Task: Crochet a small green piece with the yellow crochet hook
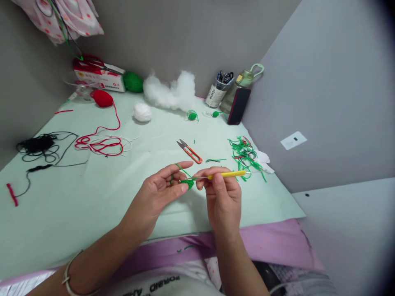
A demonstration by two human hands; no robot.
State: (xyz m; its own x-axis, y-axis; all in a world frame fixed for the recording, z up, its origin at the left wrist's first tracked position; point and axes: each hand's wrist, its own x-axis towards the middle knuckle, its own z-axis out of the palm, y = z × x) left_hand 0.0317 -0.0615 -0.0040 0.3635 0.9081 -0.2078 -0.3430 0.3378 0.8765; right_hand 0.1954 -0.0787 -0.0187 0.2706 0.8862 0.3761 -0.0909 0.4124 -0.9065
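While pinching a green crocheted piece (189, 183) between the thumb and fingers of the left hand (156, 189), grips a yellow-handled hook (233, 174) in the right hand (225, 199), thin metal end touching the stitches. Carries a green strand (182, 169) up over a raised left finger. Wears a pale top (166, 285) with dark capitals too skewed to read surely, and a thin, light bangle (66, 274) on the left forearm.

Just beyond the fingertips, has orange-handled snips (195, 157) on the smooth, pale-green table cover (123, 197), pointed blades parted, near some thin yarn ends (216, 160). To the right, has a tangled heap of mostly green scraps (242, 150); to the left, looped red and white strands (101, 144), then a matted black skein (37, 144).

Farther back, has a round white yarn ball (142, 112) and a red ball (103, 98). Along the wall, has a white-and-red carton (114, 83) with print too small to read, a dense green ball (133, 82) and puffy white fluff (173, 94). At back right, has a cup (215, 96) with an unreadable dark-lettered label, a translucent green bottle (245, 78) with a looped strap, and an upright, dark phone (239, 107).
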